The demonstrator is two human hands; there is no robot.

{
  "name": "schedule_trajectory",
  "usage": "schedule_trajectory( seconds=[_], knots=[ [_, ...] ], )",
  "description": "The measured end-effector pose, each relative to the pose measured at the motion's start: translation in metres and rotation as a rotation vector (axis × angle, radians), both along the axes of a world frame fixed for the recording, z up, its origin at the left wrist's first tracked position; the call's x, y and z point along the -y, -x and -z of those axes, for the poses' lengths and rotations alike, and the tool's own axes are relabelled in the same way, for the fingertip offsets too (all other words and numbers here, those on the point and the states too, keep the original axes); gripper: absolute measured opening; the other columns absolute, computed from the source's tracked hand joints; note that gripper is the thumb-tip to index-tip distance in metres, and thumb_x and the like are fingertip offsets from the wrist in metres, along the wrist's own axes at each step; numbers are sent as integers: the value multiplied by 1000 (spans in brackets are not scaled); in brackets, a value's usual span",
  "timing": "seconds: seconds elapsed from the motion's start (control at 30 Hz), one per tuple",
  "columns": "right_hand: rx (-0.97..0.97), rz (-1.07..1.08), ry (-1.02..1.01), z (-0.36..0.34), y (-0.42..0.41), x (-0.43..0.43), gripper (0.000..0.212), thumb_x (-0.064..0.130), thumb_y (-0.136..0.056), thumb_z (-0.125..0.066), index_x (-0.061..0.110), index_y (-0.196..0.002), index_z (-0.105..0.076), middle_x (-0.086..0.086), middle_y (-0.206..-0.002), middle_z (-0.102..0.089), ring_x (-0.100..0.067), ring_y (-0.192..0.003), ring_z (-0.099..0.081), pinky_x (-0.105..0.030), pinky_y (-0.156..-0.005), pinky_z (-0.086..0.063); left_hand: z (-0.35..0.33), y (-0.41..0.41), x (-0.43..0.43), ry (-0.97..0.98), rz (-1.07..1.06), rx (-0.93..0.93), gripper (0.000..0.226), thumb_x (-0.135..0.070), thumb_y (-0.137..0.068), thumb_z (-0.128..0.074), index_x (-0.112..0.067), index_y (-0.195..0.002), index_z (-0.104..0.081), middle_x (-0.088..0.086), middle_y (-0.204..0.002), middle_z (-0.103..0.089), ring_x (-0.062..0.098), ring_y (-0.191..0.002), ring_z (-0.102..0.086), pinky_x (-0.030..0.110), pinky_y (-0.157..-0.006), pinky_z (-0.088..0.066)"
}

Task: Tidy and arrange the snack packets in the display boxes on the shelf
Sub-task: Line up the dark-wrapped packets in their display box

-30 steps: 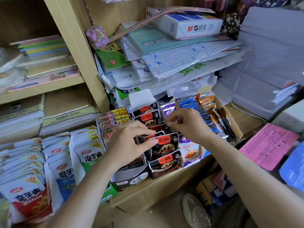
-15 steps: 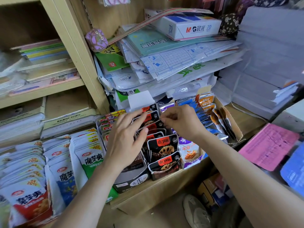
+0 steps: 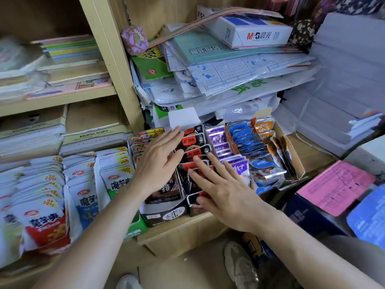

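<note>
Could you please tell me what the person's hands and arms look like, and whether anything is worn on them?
The left hand and right hand are bare: no gloves, rings, watch or bracelet show. The left forearm and right forearm are uncovered to the frame edge; no sleeve is in view.

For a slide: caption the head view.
Open left hand and right hand on black-and-red snack packets on the shelf.

Paper stacks (image 3: 218, 80) overhang boxes (front open).
</note>
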State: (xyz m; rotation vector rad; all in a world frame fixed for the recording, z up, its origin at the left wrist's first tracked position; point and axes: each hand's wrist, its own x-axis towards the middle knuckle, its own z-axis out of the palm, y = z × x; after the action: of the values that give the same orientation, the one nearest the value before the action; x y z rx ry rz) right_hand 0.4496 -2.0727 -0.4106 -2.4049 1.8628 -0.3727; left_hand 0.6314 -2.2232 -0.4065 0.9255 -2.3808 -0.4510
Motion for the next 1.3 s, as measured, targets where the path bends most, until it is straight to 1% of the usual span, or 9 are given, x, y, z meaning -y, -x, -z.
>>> schedule_trajectory(
  seconds=[0.1,0.2,0.37,0.47,0.63,0.77,0.93,1.07,1.3],
  knots=[
    [11,18,-6,5,5,9,66,60,-99,-24,34,-159,-17,12,-168,3,-15,-154,17,-45,-125,1,-1,-12,-15,48,-32,-47,42,-32,-100,-53,-24,-141,-58,-8,-149,-52,9,-142,-40,38,-119,-30],
    [244,45,49,-7,14,4,72,48,-89,-66,36,-154,-35,12,-163,-28,-20,-151,-19,-43,-118,-19,-7,-22,-37,126,-19,-132,19,-28,-92,-64,-23,-106,-76,-13,-106,-69,8,-106,-60,33,-95,-47],
    [467,248,56,-17,46,-8,39,11,-89,-72,20,-126,-67,11,-108,-65,0,-90,-59,-12,-79,-46,-8,-31,-72,-138,135,-27,25,-44,-79,-78,-32,-100,-77,-24,-82,-67,7,-80,-66,12,-64,-45],
    [521,309,2,-14,50,-4,22,13,-93,-68,18,-114,-74,17,-87,-68,7,-75,-63,-6,-65,-46,1,-23,-82,-110,77,-18,22,-37,-78,-84,-32,-99,-79,-28,-77,-61,4,-72,-62,10,-63,-42],
    [835,332,-31,-12,38,13,3,17,-90,-74,16,-91,-77,4,-77,-75,-8,-69,-70,-24,-67,-56,6,-3,-87,-28,-38,-105,6,-27,-80,-84,-28,-83,-79,-20,-73,-63,5,-66,-58,12,-62,-41],
    [923,345,-72,-15,36,21,10,23,-92,-73,17,-86,-78,-2,-77,-75,-15,-70,-69,-31,-71,-58,6,8,-86,-3,-155,-122,11,-32,-77,-86,-27,-83,-79,-16,-71,-64,1,-66,-57,27,-62,-51],
    [680,222,-192,-20,45,9,40,28,-81,-83,26,-118,-67,9,-94,-72,-4,-84,-68,-23,-73,-59,11,12,-84,-22,-252,-114,17,-35,-78,-85,-27,-91,-79,-16,-76,-66,2,-68,-59,26,-63,-51],
    [585,235,-65,-10,38,-1,34,17,-80,-84,24,-109,-67,11,-93,-68,-4,-84,-65,-21,-72,-58,15,9,-85,20,-312,-135,12,-28,-79,-85,-24,-89,-79,-16,-76,-67,-2,-65,-58,6,-59,-39],
    [562,327,85,11,16,2,27,18,-82,-82,22,-103,-65,12,-72,-63,-5,-68,-60,-28,-64,-53,18,10,-85,-83,-335,-213,18,-26,-81,-83,-28,-97,-75,-17,-85,-71,-1,-66,-62,8,-60,-45]
  ],
)
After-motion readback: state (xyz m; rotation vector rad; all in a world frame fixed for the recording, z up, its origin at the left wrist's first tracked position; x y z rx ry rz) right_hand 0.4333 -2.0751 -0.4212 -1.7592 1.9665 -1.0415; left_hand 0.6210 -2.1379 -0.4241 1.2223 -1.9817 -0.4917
